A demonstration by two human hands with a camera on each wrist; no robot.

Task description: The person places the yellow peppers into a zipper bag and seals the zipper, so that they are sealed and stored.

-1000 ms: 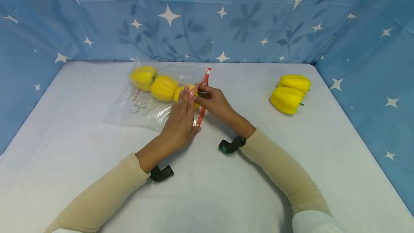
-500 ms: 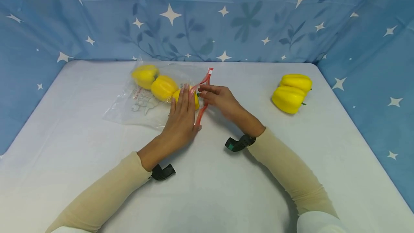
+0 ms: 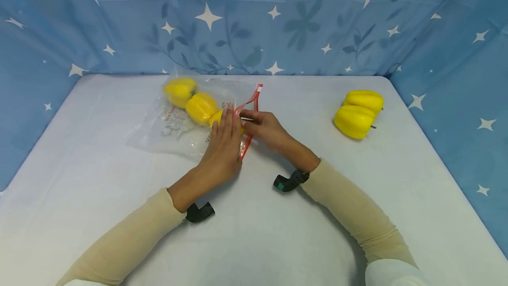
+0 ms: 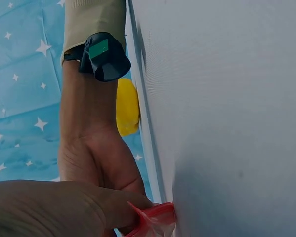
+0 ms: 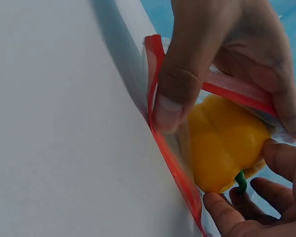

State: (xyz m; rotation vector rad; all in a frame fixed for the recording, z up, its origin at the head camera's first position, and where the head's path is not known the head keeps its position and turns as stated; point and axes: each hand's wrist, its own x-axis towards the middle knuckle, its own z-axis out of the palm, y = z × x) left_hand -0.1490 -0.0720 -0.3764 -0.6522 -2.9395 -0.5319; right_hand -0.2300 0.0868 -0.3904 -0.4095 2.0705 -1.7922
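Note:
A clear zip bag [image 3: 158,129] with a red zip strip [image 3: 259,94] lies on the table, its mouth facing right. Inside are two yellow bell peppers [image 3: 180,92]; a third bell pepper [image 5: 227,143] sits just within the mouth, green stem outward. My left hand [image 3: 222,147] lies over the bag near its mouth. Its thumb [image 5: 175,94] holds the lower red lip while the fingers hold the upper lip, so the mouth gapes. My right hand [image 3: 267,131] reaches to the mouth from the right, fingertips [image 5: 219,210] touching the third pepper around its stem end.
Two more yellow bell peppers [image 3: 353,122] lie together at the table's right side. Blue star-patterned cloth [image 3: 246,21] hangs behind and beside the white table [image 3: 254,242]. A black wrist camera [image 3: 291,181] sits on each wrist.
My right hand drew back slightly to the right, then returned to the third pepper, which has shifted a little farther left into the bag. My left hand stays nearly in place.

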